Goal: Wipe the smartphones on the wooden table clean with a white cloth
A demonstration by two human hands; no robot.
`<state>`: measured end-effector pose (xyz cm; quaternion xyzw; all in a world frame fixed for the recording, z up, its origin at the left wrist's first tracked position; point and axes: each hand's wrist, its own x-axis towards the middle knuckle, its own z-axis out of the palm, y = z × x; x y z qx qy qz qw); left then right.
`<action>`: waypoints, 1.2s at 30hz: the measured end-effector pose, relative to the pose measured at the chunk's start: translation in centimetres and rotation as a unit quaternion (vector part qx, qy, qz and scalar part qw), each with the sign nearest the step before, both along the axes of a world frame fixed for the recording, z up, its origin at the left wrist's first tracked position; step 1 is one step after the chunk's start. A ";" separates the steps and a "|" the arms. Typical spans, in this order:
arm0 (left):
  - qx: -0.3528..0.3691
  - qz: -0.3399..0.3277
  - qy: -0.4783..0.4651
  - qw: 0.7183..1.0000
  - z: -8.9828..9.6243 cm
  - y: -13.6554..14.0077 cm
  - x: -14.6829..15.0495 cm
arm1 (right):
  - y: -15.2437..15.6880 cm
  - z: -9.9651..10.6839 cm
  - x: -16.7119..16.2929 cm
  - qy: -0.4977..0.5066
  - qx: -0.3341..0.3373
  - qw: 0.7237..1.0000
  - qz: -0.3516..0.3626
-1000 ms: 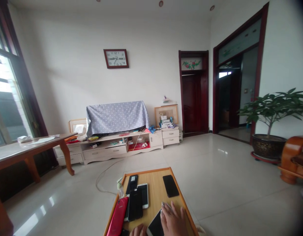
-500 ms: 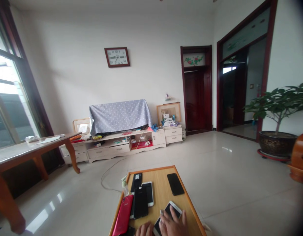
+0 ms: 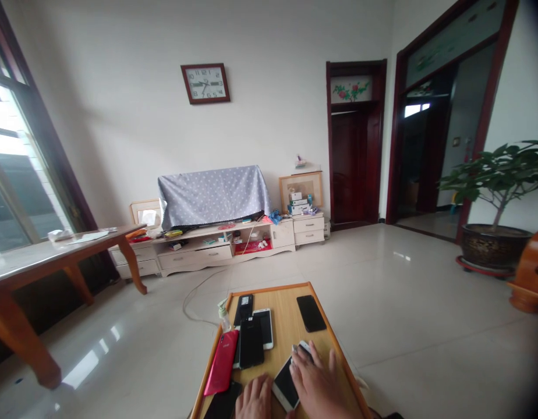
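A white-framed smartphone with a dark screen lies at a slant near the table's front, under my hands. My left hand, fingers curled, is at its lower left edge, with what looks like the thumb at the bottom edge. Across the phone's upper part lies my right hand. At its fingertips is a small pale thing, pressed to the phone, whose kind I cannot make out. To the left lie a red phone, a black phone partly over another white phone, and a dark phone.
The small wooden table has a raised rim. A pump bottle stands at its left edge. Another black phone lies at the far right, a dark one at the far left. A cable runs over the floor.
The camera view has tilted down and shifted slightly. My right hand has slid toward the phone's upper end, baring more of the lower screen. My left hand shows more fully at the phone's edge.
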<state>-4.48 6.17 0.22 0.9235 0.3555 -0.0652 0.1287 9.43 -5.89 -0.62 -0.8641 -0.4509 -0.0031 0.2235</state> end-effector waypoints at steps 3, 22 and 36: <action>0.000 -0.005 0.001 1.000 -0.3 0.2 -0.1 | 0.9 -1.0 -2.2 0.032 -0.008 0.993 0.115; 0.020 -0.004 -0.020 1.000 -0.5 -0.1 -0.1 | 0.9 -0.6 -2.3 0.083 -0.009 0.990 0.115; 0.010 0.001 -0.005 1.000 -1.8 0.6 -0.1 | 0.0 -1.5 -3.1 0.066 -0.001 0.981 0.184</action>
